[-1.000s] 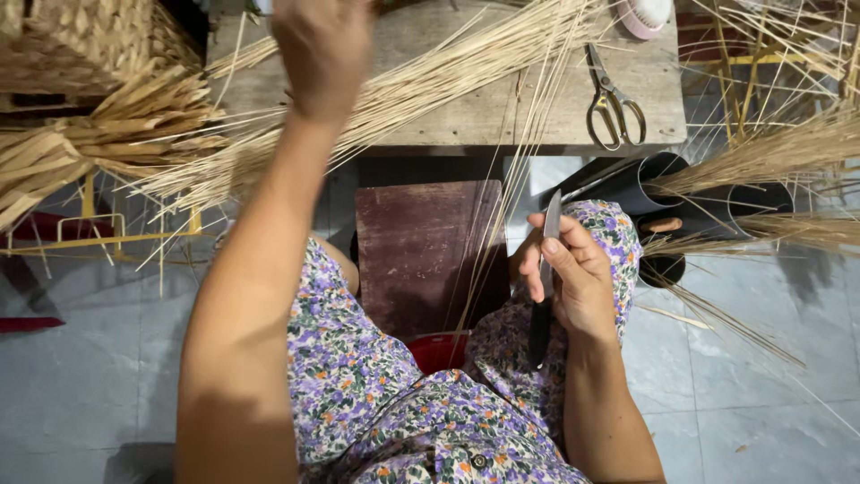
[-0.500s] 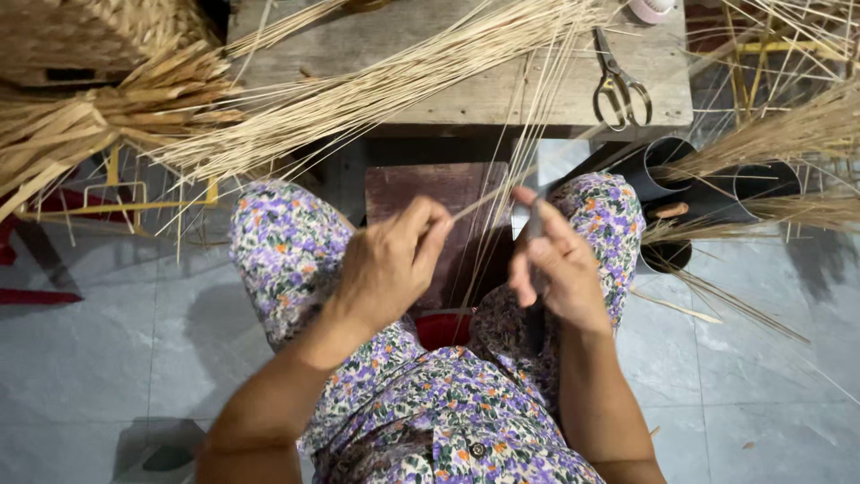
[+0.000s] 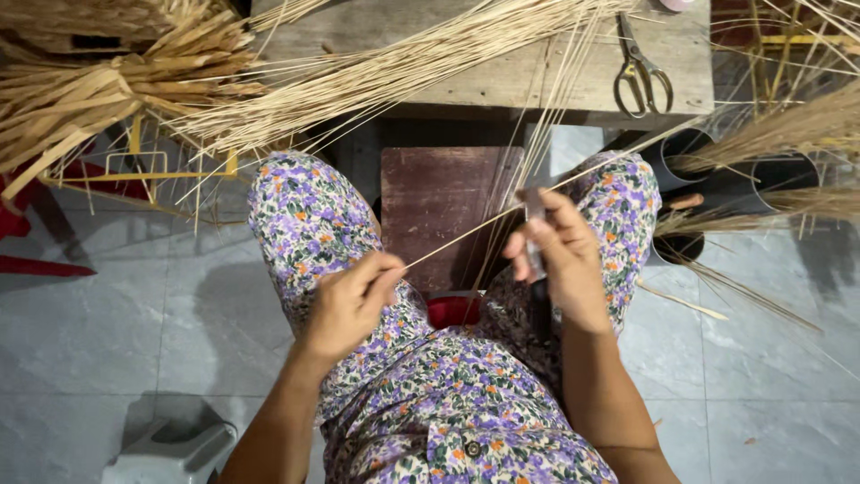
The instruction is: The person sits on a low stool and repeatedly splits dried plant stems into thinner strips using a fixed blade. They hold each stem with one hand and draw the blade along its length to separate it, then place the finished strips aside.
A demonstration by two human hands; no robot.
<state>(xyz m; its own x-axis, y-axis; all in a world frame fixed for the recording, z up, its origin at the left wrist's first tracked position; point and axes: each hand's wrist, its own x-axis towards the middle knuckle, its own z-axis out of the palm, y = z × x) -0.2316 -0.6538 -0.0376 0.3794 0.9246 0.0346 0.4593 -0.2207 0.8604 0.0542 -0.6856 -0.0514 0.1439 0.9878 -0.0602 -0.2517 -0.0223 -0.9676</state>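
The left hand (image 3: 349, 300) pinched one thin straw strip (image 3: 466, 237) at its end, the right hand (image 3: 560, 255) gripped a small blade (image 3: 536, 208) against it, so a steady taut pull seemed best

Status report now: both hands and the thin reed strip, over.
Left hand pinching reed strip end. Right hand gripping knife against strip. Nothing blocking.

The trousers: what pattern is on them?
The trousers have a floral print, purple and orange flowers on white, seen clearly in the head view.
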